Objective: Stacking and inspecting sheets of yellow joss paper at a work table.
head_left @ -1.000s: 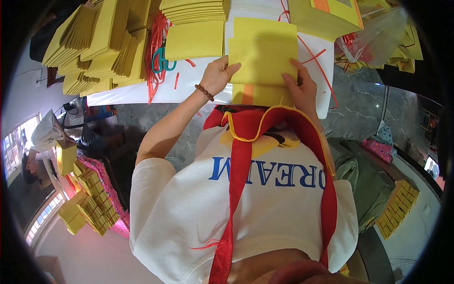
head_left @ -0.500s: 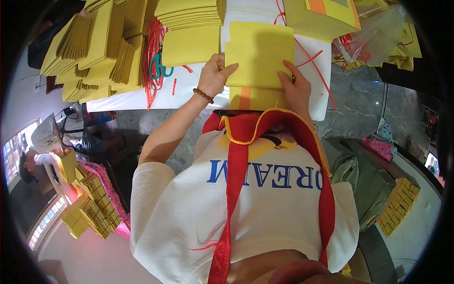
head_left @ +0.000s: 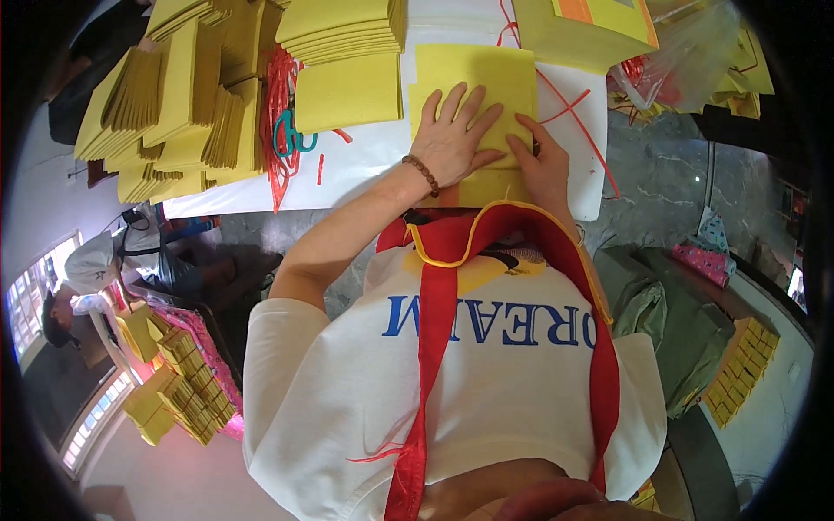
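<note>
The white tabletop (head_left: 373, 161) fills the 12 o'clock part of my view, heaped at 10 o'clock with fanned stacks of yellow folded paper (head_left: 165, 104) and a bundle of red strings (head_left: 276, 113). A neat pile of yellow sheets (head_left: 343, 30) sits at 11 o'clock. Straight ahead lies the flat yellow paper sheet (head_left: 486, 87) I am working, its long axis running from 6 to 12 o'clock, away from my chest.

My left hand (head_left: 453, 139) lies flat on it, fingers spread apart and pressing down, not clamped on anything. My right hand (head_left: 546, 165) rests at the sheet's 4 o'clock edge, fingers together, fingertips pushing along the fold. The left is the nearer to the sheet's middle.

A second ago both hands pinched the sheet's lower corners; since then the left has slid up onto its face.
</note>
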`<state>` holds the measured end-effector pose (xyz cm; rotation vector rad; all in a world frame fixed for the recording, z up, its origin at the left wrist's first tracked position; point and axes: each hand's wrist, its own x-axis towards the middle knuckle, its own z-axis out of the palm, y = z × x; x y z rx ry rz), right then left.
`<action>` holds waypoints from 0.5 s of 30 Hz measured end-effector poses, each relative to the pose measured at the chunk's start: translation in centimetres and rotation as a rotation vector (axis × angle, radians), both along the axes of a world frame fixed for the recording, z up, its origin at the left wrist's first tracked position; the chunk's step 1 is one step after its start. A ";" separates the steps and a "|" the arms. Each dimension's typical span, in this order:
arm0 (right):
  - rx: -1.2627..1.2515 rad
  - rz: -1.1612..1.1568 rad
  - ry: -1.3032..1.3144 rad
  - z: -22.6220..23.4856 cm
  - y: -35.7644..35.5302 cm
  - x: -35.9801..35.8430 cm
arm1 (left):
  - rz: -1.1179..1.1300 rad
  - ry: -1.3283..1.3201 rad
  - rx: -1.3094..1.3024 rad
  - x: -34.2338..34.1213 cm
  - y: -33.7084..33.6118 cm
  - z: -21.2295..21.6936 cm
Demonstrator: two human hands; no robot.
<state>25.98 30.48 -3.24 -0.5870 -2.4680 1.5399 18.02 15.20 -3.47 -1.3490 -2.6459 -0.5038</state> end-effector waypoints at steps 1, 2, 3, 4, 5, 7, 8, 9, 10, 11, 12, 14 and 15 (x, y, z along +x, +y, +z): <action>0.168 0.036 -0.079 1.4 -0.1 0.1 | -0.004 -0.002 -0.002 0.0 0.0 -0.2; 0.335 0.074 -0.158 2.2 -0.3 0.2 | 0.003 0.002 -0.002 0.1 0.0 -0.5; 0.335 0.068 -0.159 2.1 -0.4 0.5 | 0.005 0.009 0.000 0.1 0.1 -0.5; 0.607 0.112 0.025 1.7 -0.6 0.8 | 0.000 0.010 0.001 0.0 0.1 -0.4; 0.876 0.157 0.214 1.3 -0.8 0.9 | 0.002 0.000 -0.005 -0.1 0.2 -0.3; 0.867 0.243 0.148 0.3 -1.2 1.0 | -0.012 -0.016 -0.009 0.1 0.2 -0.1; 0.854 0.338 0.090 -0.2 -1.4 1.1 | -0.015 -0.017 0.014 0.2 0.1 -0.1; 0.859 0.336 0.092 -0.7 -1.5 1.2 | -0.010 -0.014 0.040 0.0 0.1 0.0; 0.889 0.343 0.039 -1.2 -1.5 1.3 | -0.011 -0.010 0.045 -0.5 -0.3 -0.2; 0.919 0.351 -0.014 -1.4 -1.3 1.3 | -0.070 -0.119 0.196 -1.1 -0.8 -0.8; 0.919 0.349 -0.009 -1.4 -1.4 1.3 | -0.130 -0.228 0.341 -1.3 -1.3 -0.7; 0.908 0.342 -0.015 -1.4 -1.4 1.4 | -0.118 -0.215 0.428 -1.2 -1.5 0.0; 0.907 0.343 -0.009 -1.4 -1.6 1.5 | -0.105 -0.207 0.514 -0.9 -1.8 0.8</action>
